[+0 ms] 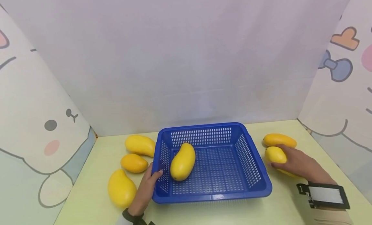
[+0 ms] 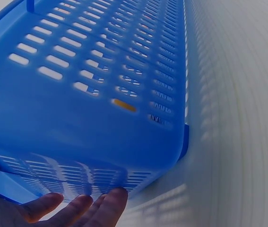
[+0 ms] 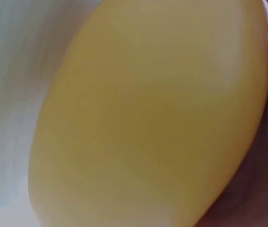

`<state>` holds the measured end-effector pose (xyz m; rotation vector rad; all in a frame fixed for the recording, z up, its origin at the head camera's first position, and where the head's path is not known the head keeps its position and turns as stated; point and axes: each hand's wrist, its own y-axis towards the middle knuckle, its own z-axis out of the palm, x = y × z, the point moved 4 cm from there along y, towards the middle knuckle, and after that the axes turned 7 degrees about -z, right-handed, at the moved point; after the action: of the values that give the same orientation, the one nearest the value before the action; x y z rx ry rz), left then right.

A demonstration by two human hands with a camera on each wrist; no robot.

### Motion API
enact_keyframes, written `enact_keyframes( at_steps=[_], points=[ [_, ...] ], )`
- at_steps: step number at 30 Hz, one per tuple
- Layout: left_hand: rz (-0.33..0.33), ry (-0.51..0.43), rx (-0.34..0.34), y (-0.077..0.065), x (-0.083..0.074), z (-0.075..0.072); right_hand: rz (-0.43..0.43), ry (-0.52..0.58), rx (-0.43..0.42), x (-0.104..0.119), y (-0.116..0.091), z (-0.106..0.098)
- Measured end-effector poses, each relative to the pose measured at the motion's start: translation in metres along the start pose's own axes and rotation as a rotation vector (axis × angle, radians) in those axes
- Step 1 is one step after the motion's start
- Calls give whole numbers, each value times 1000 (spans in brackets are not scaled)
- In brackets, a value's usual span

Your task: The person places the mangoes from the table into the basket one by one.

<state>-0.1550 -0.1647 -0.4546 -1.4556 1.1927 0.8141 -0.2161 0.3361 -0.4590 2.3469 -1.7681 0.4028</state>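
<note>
My left hand point(image 1: 149, 185) grips the left rim of a blue plastic basket point(image 1: 212, 197), thumb over the edge. In the left wrist view its fingers point(image 2: 110, 208) lie against the basket's slotted outside wall point(image 2: 72, 123). One yellow mango point(image 1: 183, 162) lies inside the basket, at its left side. To the right of the basket, my right hand point(image 1: 299, 162) holds a yellow mango point(image 1: 275, 155), partly covered by the hand; yellow also shows below the thumb. That mango point(image 3: 148, 113) nearly fills the right wrist view, with the palm along its right side.
Left of the basket, two yellow mangoes point(image 1: 140, 145) and a smaller orange-yellow one point(image 1: 134, 163) lie on the pale table point(image 1: 87, 192). Another orange-yellow mango point(image 1: 279, 140) lies just behind my right hand. A pale cloth wall point(image 1: 186, 63) rises behind, with printed panels at both sides.
</note>
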Motion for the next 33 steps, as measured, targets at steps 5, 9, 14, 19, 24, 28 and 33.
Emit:
enact_keyframes(
  at_steps=[5,9,14,19,24,28,33],
  points=[
    [1,0,3,0,0,0,7,-20,-3,5,0,-8],
    [-1,2,4,-1,1,0,12,-28,-11,7,-1,-13],
    [1,3,4,0,1,0,11,-41,-67,7,-4,-22],
    [14,0,4,0,0,-1,16,-54,-115,9,-7,-30],
    [28,-4,8,1,0,-1,11,-69,-155,15,-10,-39],
    [18,3,3,0,0,0,-12,-88,-235,26,-13,-50],
    [4,11,-5,0,0,1,-52,-103,-339,39,-17,-62]
  ],
)
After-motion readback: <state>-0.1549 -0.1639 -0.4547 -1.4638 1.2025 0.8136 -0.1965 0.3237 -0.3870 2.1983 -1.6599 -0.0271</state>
